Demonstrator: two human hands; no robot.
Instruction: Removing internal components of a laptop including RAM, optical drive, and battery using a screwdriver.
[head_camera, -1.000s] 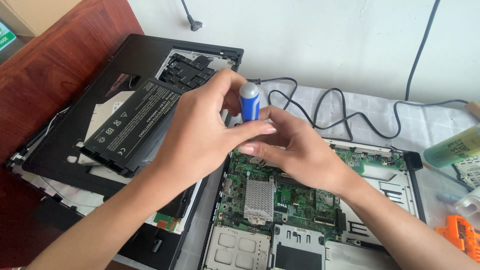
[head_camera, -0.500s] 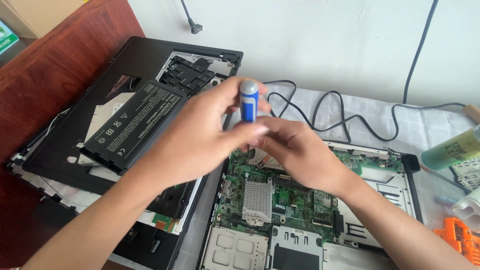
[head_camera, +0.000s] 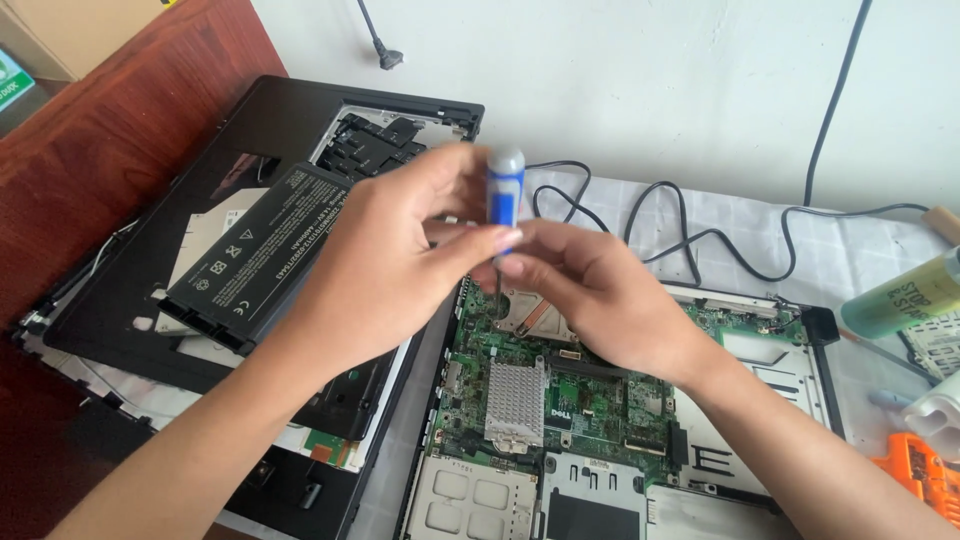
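My left hand (head_camera: 385, 260) pinches the blue-and-white plastic screwdriver handle (head_camera: 505, 188) between thumb and fingertips, closed around it. The tool stands nearly upright, its thin metal shaft running straight down from my fingers to the green laptop circuit board (head_camera: 560, 390) below. My right hand (head_camera: 600, 300) curls shut lower down beside the shaft (tip contact hidden), nearer the board than the left. Left of my fingers lies a black rectangular battery pack (head_camera: 260, 255) on a black plastic laptop shell (head_camera: 180, 230).

Black cable (head_camera: 690, 235) and green bottle (head_camera: 900, 297) crowd the motherboard (head_camera: 590, 400).
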